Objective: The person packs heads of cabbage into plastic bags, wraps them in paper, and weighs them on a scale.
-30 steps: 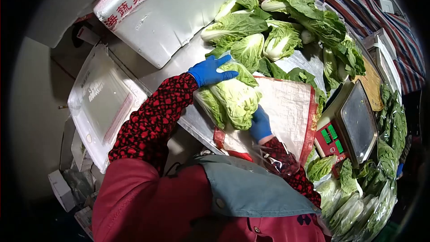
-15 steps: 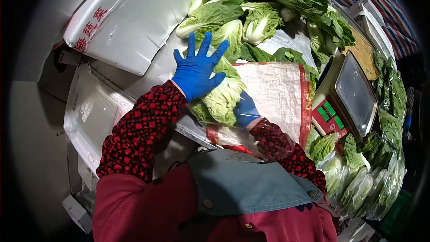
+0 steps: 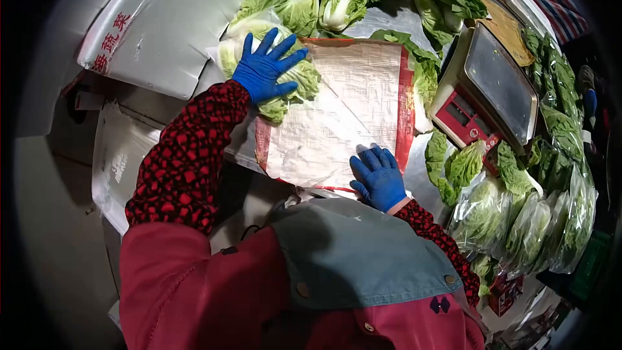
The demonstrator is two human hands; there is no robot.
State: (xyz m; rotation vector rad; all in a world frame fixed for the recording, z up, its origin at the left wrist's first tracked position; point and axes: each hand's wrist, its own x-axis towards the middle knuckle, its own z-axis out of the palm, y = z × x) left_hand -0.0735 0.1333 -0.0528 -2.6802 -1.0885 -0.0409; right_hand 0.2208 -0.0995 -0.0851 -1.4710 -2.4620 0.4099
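Note:
My left hand (image 3: 265, 74), in a blue glove, lies with fingers spread over a pale green napa cabbage (image 3: 306, 84). The cabbage rests at the left end of a white woven sack (image 3: 350, 100) with red edges, its leaves partly hidden under the hand. Near the sack's lower right corner, my right hand (image 3: 379, 178), also gloved in blue, has its fingers extended over the woven surface. Thin shiny lines like clear plastic film cross the sack ahead of its fingertips.
Loose napa cabbages (image 3: 340, 3) lie along the back. On the right are a scale (image 3: 499, 84) with a red panel, leafy greens, and several bagged cabbages (image 3: 483, 210). A white foam box (image 3: 172, 32) stands at the left, with a pale tray (image 3: 123, 155) below it.
The left hand and cabbage have moved left, onto the sack's left end. My right hand has come out from beside the cabbage and shifted toward me, to the sack's lower right.

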